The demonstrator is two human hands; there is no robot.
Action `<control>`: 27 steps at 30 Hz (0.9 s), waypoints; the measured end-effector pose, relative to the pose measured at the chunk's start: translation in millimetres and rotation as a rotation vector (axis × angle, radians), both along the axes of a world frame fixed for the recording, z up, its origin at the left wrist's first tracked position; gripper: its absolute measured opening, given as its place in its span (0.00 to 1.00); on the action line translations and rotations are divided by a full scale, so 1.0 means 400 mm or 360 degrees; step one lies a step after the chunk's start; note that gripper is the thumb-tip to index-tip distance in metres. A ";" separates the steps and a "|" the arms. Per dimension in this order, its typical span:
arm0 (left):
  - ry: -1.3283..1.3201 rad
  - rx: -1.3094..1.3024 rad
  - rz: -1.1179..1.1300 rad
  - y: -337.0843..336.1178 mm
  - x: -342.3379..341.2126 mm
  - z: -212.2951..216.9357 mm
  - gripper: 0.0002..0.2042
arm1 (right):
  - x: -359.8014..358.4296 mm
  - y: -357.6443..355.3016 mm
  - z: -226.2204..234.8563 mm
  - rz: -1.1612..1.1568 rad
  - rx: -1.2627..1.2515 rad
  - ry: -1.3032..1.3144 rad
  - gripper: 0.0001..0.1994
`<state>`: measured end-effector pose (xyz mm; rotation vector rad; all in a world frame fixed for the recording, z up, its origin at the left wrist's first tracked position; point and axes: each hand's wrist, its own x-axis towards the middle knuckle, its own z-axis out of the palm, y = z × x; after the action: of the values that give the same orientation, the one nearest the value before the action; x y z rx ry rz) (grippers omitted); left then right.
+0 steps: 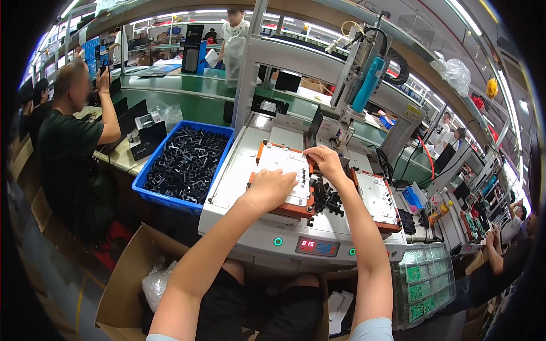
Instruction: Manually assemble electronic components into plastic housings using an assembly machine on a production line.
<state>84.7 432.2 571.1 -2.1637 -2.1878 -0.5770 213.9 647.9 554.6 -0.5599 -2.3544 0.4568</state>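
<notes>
Both hands (left [272,188], right [324,159]) on flat fixture plate [278,165].

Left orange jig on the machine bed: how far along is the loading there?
Done: cannot tell how many slots are filled; the hands cover much of the white plate in the left orange jig.
In hand: left hand presses on the plate's near side, right hand works its far right edge.
Left: loose black parts lie between the jigs, the blue bin holds many more, and the right jig sits untouched.
</notes>
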 end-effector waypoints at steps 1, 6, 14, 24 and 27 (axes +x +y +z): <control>0.0002 -0.0014 -0.0004 0.000 0.001 0.003 0.15 | 0.003 0.012 0.000 0.0076 -0.0015 -0.0046 0.08; 0.0009 -0.0008 0.0019 0.002 -0.003 0.003 0.14 | -0.013 0.010 0.007 0.0126 0.0109 -0.0016 0.07; -0.0023 0.0193 -0.0006 0.008 0.010 -0.008 0.13 | -0.028 0.004 0.006 -0.0039 0.0238 -0.0077 0.08; -0.0022 0.0152 0.0053 -0.007 -0.004 -0.014 0.13 | 0.122 -0.417 -0.042 -0.0373 -0.0301 0.0456 0.11; 0.0020 0.0101 0.0019 0.002 0.000 -0.019 0.15 | 0.110 -0.485 -0.094 -0.0531 -0.0150 0.0683 0.09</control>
<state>84.8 432.8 563.6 -2.1158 -2.1443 -0.6214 258.1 453.9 517.0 -0.7950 -1.7987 0.4794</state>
